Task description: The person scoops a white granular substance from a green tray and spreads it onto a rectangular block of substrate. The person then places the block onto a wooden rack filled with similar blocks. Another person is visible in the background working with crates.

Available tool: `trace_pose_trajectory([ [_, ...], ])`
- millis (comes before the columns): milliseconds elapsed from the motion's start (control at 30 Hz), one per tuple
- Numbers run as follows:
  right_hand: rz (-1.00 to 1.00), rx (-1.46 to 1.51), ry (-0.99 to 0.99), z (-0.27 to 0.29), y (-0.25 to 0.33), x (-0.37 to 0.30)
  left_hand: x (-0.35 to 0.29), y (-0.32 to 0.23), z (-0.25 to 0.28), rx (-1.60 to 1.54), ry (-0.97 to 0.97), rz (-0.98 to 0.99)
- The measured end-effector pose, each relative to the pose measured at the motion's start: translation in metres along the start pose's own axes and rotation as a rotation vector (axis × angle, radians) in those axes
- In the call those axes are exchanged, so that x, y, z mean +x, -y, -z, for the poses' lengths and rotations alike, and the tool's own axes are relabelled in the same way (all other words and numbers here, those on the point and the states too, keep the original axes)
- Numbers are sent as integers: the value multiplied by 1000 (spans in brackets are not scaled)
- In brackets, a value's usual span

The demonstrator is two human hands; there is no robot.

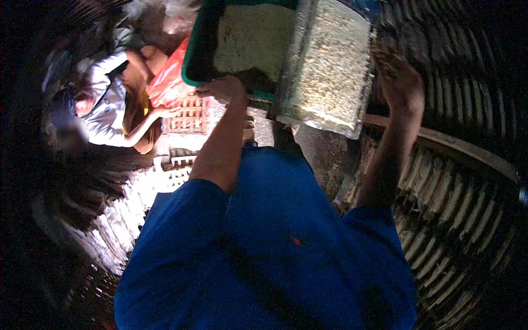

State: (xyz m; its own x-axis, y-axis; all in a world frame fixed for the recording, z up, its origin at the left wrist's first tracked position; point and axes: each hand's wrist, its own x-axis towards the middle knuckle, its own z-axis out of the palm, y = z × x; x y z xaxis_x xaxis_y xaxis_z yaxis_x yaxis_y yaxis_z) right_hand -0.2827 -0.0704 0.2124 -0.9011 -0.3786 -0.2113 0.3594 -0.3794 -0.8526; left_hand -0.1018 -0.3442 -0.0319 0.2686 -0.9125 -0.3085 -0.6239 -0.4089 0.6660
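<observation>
Clear, shiny walls with pale grain inside — that's the tray [333, 66], upper centre, ahead of the wearer, lapping over the right side of a green tub [188, 66]. Can't tell whether it rests on the rim or is held above it. Right hand [403, 85] is at its long right side, fingers toward the edge, probably to steady that side; too dark to tell if they grip. Left hand [223, 89] is bent over the tub's near left corner, likely to brace it; can't tell if it's clenched or just resting. Tub has its own pale, finer-looking fill [256, 38]. Left of it, a co-worker [107, 104] has a hand at a red bag [169, 74] over a slatted crate [191, 113] — crate probably props the bag. Wooden rail [467, 147] and ribbed panels [440, 190] on the right.
</observation>
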Motion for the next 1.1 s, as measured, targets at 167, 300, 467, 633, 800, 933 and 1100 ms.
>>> trace_pose_trajectory([
  [167, 122, -1028, 21, -27, -12, -28, 21, 29, -35, 190, -132, -140],
  [300, 184, -1588, 167, -37, -19, -35, 50, 65, -56, 284, -183, -189],
  [467, 34, -1468, 109, -57, -26, -68, 2, 1, 6, 77, -118, -29],
  [633, -261, 154, -240, -38, -39, -67, 4, 3, 1, 128, -85, -7],
  [800, -249, -385, -52, -51, -29, -75, 21, 20, -20, 356, -177, -40],
  [933, 49, -1687, 173, -61, -28, -91, 6, 4, -6, 256, -153, 19],
  [1100, 151, -1762, 219, -37, -50, -93, 9, 10, -6, 244, -148, -47],
])
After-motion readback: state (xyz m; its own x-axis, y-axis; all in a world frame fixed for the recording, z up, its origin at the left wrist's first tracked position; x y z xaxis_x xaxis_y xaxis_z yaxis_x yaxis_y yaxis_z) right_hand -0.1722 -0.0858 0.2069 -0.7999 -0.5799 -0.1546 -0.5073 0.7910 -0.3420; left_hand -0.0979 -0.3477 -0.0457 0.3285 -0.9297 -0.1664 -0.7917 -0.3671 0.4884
